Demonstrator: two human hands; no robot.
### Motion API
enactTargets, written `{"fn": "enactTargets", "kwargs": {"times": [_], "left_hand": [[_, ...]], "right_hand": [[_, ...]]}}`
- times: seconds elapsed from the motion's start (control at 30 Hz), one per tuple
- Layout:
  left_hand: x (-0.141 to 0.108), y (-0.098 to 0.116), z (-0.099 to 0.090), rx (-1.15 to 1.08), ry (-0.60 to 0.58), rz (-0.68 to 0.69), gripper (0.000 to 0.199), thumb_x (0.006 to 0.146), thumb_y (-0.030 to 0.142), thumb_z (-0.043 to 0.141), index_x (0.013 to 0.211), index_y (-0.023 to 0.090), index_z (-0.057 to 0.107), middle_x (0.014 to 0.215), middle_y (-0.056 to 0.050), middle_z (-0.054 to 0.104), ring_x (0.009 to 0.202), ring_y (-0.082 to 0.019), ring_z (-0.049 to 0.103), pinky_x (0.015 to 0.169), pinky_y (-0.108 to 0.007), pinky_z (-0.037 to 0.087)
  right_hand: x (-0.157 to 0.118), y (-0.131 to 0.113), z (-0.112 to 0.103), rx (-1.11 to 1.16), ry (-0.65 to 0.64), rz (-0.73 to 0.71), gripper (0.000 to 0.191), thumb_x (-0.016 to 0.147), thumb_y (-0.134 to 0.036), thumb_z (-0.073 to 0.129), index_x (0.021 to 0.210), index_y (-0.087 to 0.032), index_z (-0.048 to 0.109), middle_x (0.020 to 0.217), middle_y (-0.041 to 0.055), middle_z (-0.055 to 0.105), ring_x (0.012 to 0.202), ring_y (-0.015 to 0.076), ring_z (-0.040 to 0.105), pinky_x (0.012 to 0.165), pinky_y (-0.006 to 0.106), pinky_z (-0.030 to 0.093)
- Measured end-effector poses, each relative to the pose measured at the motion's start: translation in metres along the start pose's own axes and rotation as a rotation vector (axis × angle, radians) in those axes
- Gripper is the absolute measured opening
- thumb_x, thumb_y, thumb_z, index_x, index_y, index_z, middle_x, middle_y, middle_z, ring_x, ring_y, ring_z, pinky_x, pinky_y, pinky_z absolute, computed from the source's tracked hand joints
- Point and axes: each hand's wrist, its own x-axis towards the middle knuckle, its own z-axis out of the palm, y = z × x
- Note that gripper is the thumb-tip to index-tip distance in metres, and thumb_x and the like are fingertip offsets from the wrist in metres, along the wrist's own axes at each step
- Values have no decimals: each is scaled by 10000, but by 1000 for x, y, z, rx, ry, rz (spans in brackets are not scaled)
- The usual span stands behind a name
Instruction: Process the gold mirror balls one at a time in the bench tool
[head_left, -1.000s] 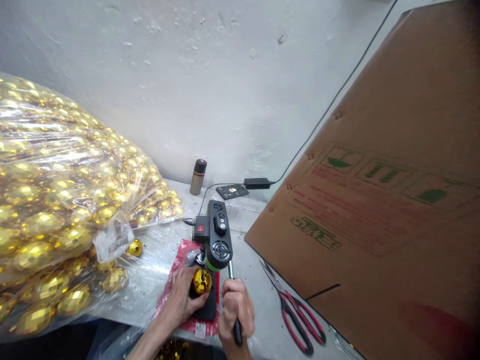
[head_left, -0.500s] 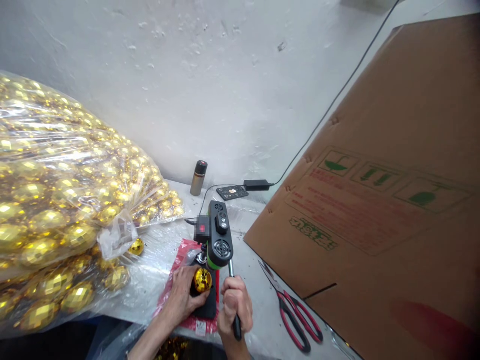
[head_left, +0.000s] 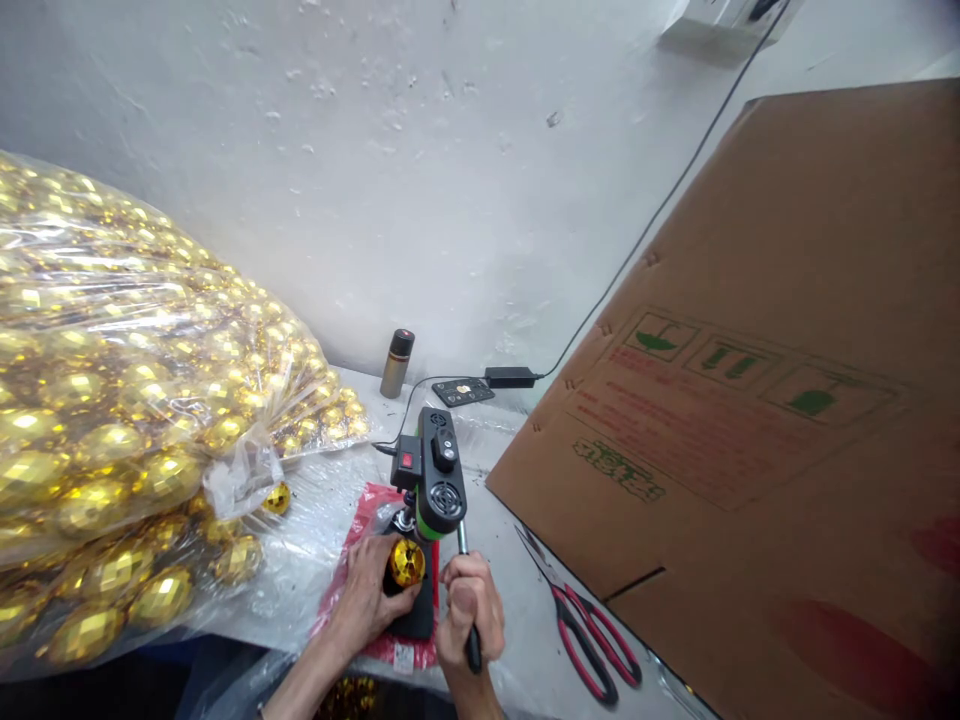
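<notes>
My left hand [head_left: 369,590] is closed around a gold faceted ball [head_left: 407,563], thumb on its near side and fingers on the far left. The ball sits over the black base [head_left: 416,622] of a small bench drill press [head_left: 441,470], below its head. My right hand [head_left: 472,605] is wrapped around the black-ended lever [head_left: 473,648] at the press's right side. Under the base lies a red plastic sheet [head_left: 369,500]. The drill's tip is hidden beneath the head.
A clear bag of gold balls [head_left: 135,400] fills the left, with a loose ball [head_left: 277,497] beside it. Red-handled scissors [head_left: 592,640] lie by a large carton [head_left: 750,400] at right. Behind stand a flask [head_left: 397,364], a phone [head_left: 463,391] and a power adapter [head_left: 510,377].
The view has shifted slightly, bringing a white box into sight at top right. Both hands keep their holds on the ball and the lever.
</notes>
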Motion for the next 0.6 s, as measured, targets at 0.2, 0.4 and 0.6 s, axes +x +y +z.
{"fn": "enactTargets", "kwargs": {"times": [0.2,0.4,0.6], "left_hand": [[-1,-4,3,-5,-12,-2,468,745,344,758,1191,223,680,1148,-126,740,1101,-369,666,967,-558,509],[2,4,-3,-2,-37,-27,502,745,306,769,1227,211,662,1173,-135,722,1114,-370,657,989,-578,505],[-40,0,-20,49,-111,82,761,693,441,873,1362,227,580,1299,-164,683,1197,-396,632,1020,-569,513]], "right_hand": [[-9,10,5,-11,-6,-111,306,1016,-154,358,759,-232,506,724,-14,580,625,140,572,694,321,517],[34,-17,-11,30,-29,-19,300,1022,-116,367,771,-221,494,714,-6,529,613,125,527,566,252,440],[76,-41,-19,90,-69,175,321,1028,-164,441,716,-221,491,643,-35,473,553,107,475,525,237,387]]}}
